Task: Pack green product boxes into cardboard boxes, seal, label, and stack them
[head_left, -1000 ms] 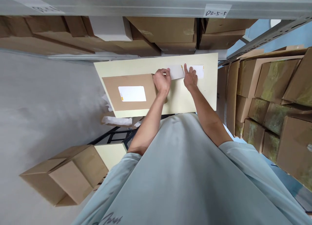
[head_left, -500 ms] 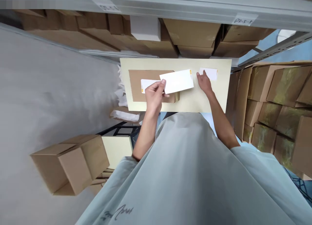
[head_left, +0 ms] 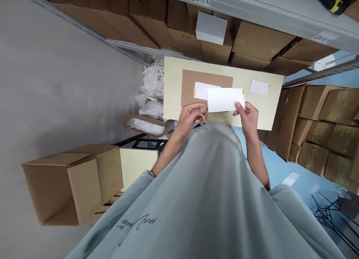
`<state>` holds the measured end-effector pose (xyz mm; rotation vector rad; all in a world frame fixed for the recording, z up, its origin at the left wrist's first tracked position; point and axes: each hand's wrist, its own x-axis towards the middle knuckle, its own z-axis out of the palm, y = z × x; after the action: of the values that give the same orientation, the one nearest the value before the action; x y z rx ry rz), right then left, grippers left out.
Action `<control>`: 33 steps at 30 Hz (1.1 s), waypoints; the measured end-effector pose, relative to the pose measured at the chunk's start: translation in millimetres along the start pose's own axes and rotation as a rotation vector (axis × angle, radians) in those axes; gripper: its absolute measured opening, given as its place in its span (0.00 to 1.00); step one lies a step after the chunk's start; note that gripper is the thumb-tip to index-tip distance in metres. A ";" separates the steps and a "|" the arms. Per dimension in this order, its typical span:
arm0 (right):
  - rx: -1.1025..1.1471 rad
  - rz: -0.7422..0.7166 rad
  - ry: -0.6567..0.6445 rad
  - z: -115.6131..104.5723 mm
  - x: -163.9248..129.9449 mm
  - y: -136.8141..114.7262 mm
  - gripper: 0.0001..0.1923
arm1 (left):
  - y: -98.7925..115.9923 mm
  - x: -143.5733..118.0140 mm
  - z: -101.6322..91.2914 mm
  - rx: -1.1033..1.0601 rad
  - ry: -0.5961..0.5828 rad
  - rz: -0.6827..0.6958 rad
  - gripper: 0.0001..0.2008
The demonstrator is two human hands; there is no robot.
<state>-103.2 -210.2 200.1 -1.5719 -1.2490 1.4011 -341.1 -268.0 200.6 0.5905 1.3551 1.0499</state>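
One white sheet, held above the near edge of the pale worktop: left hand pinches its left end, right hand its right corner, both grips closed on it. Best held flat by the edges, fingers off the face. On the worktop: one brown card bearing one white sheet; one smaller white piece, far right.

Even, soft daylight fills the view — bright, with no hard shadows. The pale tabletop and the white sheet read near their brightest, yet their edges hold. Slight sheen shows on the taped boxes at right. The wide lens bends the shelf rail and stretches the corners — the shirt close below looks soft.
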 end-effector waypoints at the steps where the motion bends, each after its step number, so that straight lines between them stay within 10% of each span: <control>1: -0.004 -0.015 0.008 5.7 -4.9 -6.7 0.30 | 3.1 -4.4 -9.8 -0.014 -0.032 0.043 0.17; 14: -0.072 -0.118 0.055 80.7 -57.4 -36.8 0.30 | 7.8 -37.4 -94.1 -0.096 -0.207 0.239 0.12; 33: -0.021 -0.170 0.010 115.3 -88.5 -57.6 0.28 | 0.5 -53.9 -134.0 -0.054 -0.181 0.246 0.13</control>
<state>-224.5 -288.3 260.3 -1.4480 -1.3611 1.2750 -463.9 -343.8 203.9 0.8073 1.1117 1.1962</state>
